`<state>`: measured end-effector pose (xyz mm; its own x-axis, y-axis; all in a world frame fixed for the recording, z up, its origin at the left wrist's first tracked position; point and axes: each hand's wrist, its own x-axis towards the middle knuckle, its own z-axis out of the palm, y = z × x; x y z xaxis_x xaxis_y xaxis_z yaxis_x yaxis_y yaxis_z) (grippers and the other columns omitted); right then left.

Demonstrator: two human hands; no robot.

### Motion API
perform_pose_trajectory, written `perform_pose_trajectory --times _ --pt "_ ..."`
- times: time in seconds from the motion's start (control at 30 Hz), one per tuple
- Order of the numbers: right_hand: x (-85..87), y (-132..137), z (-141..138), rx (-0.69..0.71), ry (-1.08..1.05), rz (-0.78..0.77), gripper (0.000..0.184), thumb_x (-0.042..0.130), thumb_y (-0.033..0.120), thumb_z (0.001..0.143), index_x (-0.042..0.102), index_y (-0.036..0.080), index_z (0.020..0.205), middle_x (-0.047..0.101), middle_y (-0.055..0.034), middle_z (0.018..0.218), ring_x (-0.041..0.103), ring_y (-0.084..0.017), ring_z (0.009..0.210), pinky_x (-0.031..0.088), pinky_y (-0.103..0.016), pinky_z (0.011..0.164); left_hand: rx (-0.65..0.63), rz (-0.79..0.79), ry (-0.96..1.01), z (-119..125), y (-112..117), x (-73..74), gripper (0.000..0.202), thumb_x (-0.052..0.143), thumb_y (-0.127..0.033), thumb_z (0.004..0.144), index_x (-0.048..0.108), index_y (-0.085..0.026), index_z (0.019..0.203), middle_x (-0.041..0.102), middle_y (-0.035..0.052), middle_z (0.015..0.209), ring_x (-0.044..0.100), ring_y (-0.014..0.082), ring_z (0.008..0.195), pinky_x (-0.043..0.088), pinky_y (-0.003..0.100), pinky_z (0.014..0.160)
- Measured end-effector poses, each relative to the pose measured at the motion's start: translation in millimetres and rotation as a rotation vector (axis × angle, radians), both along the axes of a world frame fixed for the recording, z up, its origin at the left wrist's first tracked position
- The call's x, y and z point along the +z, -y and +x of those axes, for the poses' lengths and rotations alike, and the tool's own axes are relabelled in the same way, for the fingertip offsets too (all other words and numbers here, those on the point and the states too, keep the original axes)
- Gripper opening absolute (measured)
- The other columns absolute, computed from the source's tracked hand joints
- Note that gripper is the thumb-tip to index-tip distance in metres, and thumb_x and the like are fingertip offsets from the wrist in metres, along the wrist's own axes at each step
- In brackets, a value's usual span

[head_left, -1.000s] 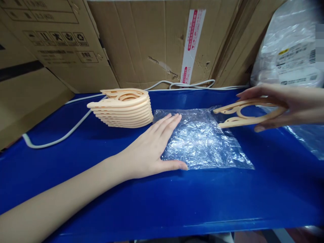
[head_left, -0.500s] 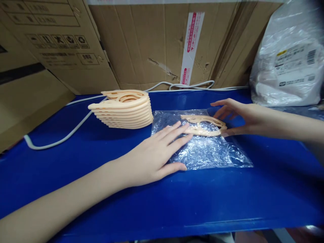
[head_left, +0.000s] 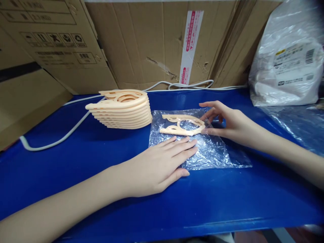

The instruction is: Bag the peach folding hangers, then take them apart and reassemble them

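Note:
A peach plastic folding hanger [head_left: 184,132], folded up, lies over the area of the clear plastic bag [head_left: 210,155]; whether it is inside or on top, I cannot fully tell. My right hand [head_left: 222,121] has its thumb and fingers around the hanger's rounded right end. Just below the hanger, my left hand [head_left: 164,162] lies flat, palm down, fingers spread across the bag's near left part. To the left of the bag stands a neat stack of matching folded hangers [head_left: 124,113].
Cardboard boxes [head_left: 146,40] line the back of the blue table [head_left: 162,209]. A white cable [head_left: 73,130] loops at the left and runs along the back. At the right back sits a clear bag of white goods with a label [head_left: 286,74].
My right hand has slid left, carrying the hanger farther left across the bag. My left hand has shifted slightly nearer to me and no longer overlaps the hanger.

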<state>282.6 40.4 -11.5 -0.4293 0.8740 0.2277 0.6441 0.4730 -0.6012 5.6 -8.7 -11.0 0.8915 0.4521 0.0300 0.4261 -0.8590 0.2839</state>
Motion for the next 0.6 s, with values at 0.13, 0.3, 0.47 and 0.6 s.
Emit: perform_pose_trajectory --times 0.13,0.3,0.47,0.6 --pt "-6.9 0.7 -5.6 -0.026 -0.019 0.046 0.069 0.07 0.05 0.083 0.046 0.019 0.14 0.07 -0.0092 0.105 0.063 -0.023 0.085 0.05 -0.04 0.077 -0.019 -0.011 -0.009 0.2 -0.1 -0.1 0.053 0.033 -0.038 0.107 0.036 -0.016 0.155 0.029 0.0035 0.163 0.024 0.0198 0.153 0.023 0.041 0.127" --pt "-11.4 2.8 -13.7 -0.069 0.024 0.107 0.065 0.068 0.045 0.085 0.044 0.019 0.14 0.069 -0.0085 0.102 0.061 -0.022 0.08 0.049 -0.039 0.075 -0.036 -0.028 0.013 -0.7 -1.2 -0.2 0.053 0.033 -0.038 0.107 0.036 -0.015 0.155 0.031 0.0049 0.163 0.025 0.0186 0.153 0.023 0.04 0.127" --pt "-5.3 2.9 -11.9 -0.048 0.129 0.151 0.071 0.066 0.05 0.087 0.042 0.016 0.144 0.07 -0.011 0.106 0.065 -0.024 0.09 0.053 -0.04 0.081 -0.026 -0.143 0.007 1.2 0.5 4.4 0.057 0.034 -0.043 0.106 0.033 -0.016 0.156 0.027 0.0047 0.164 0.021 0.0216 0.154 0.02 0.043 0.128" --pt "6.4 3.0 2.5 -0.018 0.271 0.087 0.09 0.064 0.057 0.086 0.025 0.02 0.157 0.068 -0.0137 0.127 0.066 -0.031 0.111 0.052 -0.047 0.093 -0.026 -0.204 0.042 2.1 3.3 7.1 0.051 0.032 -0.034 0.107 0.035 -0.018 0.155 0.031 0.0025 0.164 0.024 0.0178 0.153 0.022 0.036 0.128"
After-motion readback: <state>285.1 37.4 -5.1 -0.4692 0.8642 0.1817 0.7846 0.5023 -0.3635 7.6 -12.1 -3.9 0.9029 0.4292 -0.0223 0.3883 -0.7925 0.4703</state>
